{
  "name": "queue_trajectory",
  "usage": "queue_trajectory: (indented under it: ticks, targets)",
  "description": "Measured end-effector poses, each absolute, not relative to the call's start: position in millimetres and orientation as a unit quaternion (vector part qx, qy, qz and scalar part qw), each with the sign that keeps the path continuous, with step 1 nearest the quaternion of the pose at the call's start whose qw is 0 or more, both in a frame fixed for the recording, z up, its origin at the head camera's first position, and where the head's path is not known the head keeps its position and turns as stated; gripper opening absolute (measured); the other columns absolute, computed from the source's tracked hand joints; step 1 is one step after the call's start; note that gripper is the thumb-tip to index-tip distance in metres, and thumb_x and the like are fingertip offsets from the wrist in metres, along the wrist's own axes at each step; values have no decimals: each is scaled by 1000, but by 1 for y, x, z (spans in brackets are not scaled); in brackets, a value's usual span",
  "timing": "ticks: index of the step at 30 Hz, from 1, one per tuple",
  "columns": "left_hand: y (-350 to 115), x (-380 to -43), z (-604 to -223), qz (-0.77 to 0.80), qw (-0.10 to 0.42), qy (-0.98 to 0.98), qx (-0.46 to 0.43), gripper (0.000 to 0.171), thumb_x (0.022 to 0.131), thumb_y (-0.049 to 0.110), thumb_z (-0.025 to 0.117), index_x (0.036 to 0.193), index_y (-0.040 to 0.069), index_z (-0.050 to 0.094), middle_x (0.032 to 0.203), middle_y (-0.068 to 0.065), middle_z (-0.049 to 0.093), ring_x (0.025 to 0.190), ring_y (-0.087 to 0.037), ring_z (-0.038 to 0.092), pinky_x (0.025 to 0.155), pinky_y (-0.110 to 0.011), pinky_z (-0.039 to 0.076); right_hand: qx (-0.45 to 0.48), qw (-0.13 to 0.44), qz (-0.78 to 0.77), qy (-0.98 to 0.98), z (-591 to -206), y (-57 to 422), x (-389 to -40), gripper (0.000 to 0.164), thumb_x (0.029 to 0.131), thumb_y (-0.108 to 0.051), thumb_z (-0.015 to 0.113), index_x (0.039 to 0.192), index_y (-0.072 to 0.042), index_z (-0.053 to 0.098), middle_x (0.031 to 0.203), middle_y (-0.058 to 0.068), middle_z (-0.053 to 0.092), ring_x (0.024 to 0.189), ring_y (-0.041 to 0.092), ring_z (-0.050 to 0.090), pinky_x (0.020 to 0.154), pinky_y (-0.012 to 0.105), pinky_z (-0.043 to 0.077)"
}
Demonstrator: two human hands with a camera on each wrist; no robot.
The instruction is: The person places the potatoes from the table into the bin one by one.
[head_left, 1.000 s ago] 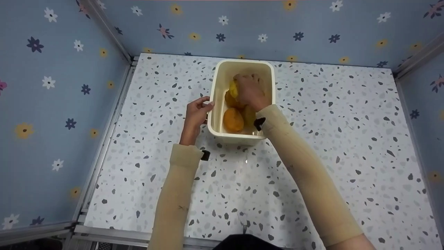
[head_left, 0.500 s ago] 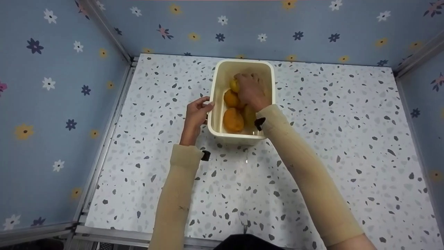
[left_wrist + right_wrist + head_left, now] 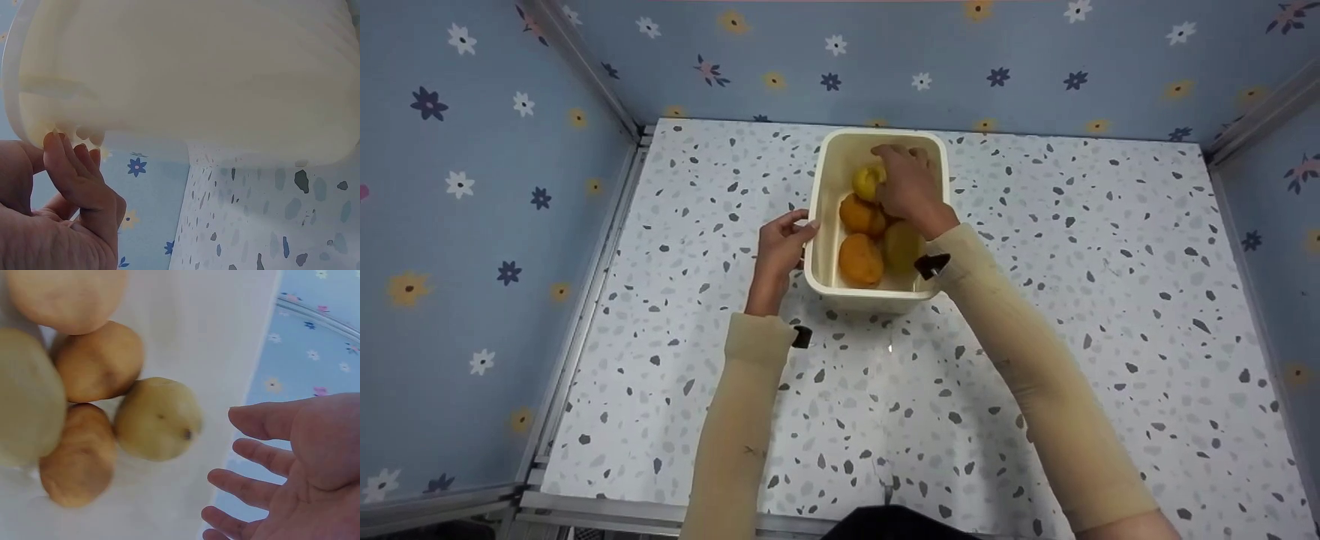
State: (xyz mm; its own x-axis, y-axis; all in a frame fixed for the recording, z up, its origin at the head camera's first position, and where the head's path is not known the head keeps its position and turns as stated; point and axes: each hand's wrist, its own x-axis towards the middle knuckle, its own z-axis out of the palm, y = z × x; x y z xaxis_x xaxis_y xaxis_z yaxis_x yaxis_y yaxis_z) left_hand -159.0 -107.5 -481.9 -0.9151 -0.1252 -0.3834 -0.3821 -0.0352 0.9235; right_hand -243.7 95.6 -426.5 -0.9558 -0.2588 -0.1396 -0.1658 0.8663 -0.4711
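A cream plastic bin (image 3: 870, 293) stands on the table. My left hand (image 3: 781, 246) grips its left rim, thumb on top and fingers against the outer wall. Inside lies a round yellow fruit (image 3: 868, 182), its dark blossom end visible in the right wrist view. My right hand (image 3: 298, 467) is over the bin's far right part with fingers spread, apart from that fruit and holding nothing. Nearer me in the bin are small orange fruits (image 3: 101, 360), a larger orange fruit (image 3: 861, 261) and a big yellow-green fruit (image 3: 902, 247), partly shaded by my right arm.
The speckled white table (image 3: 1072, 315) extends to both sides of the bin and in front of it. Blue flowered panels (image 3: 885, 45) enclose the back and sides, with metal framing (image 3: 577, 315) along the left edge.
My right hand was round the yellow fruit in the bin; now it has let go, lifted a little and spread its fingers. The left hand stays on the rim.
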Motion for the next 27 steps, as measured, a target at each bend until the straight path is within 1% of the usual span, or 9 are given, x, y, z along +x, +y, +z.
queue_trajectory:
  ticks: [3,8,10,12,15,17,20,22,27]
  targets:
    - [-108,-159,-483,696,92,688,-183,35,104,16,68,137,5,68,93,-4,64,61,-12,66,49,-23,54,-114,88,-232,962,-418,95,-242,54,105,-9,57,158,-12,48,164,13,43,150,44,33,126,57,21]
    - [-108,-159,-482,694,92,689,-188,35,104,16,69,137,5,68,93,-4,63,67,-17,69,50,-23,54,-120,72,-232,963,-410,98,-237,50,109,-10,54,159,-11,48,164,14,43,149,46,33,125,58,23]
    - [-108,-159,-482,694,92,689,-188,35,104,17,69,137,6,69,95,-6,64,68,-19,70,49,-23,53,-118,67,-234,963,-407,100,-235,49,110,-10,53,159,-11,48,164,15,43,149,46,33,125,58,23]
    - [-108,-159,-481,694,91,689,-188,35,104,17,69,137,6,69,97,-9,65,67,-17,69,49,-22,53,-116,65,-238,962,-405,104,-235,48,111,-10,53,159,-10,48,164,15,43,150,46,33,125,58,23]
    - [-108,-158,-481,695,90,688,-186,35,104,17,69,137,6,69,99,-10,65,63,-14,67,48,-21,52,-116,63,-246,960,-403,112,-234,48,111,-9,53,158,-10,48,164,15,43,149,45,33,124,58,23]
    - [-108,-158,-481,697,91,687,-184,35,104,17,69,137,5,68,98,-9,64,62,-12,66,48,-21,53,-117,61,-253,958,-401,118,-234,48,111,-9,54,158,-9,48,164,16,43,148,45,34,123,59,24]
    - [-109,-158,-481,699,93,684,-183,36,104,17,69,138,5,68,97,-7,64,63,-13,67,51,-23,55,-118,52,-264,956,-399,127,-233,48,110,-7,54,158,-8,48,163,17,44,147,47,34,123,61,24]
    - [-109,-158,-481,700,96,684,-182,37,104,17,69,139,5,67,99,-7,64,65,-14,69,51,-24,56,-116,44,-271,955,-397,134,-233,48,110,-7,53,158,-7,49,163,18,45,147,48,35,122,62,24]
    - [-110,-159,-481,698,100,684,-184,38,105,18,68,140,6,66,104,-10,66,69,-19,70,50,-22,54,-107,28,-278,954,-397,149,-233,49,108,-7,54,157,-7,50,162,18,45,146,49,36,122,63,24]
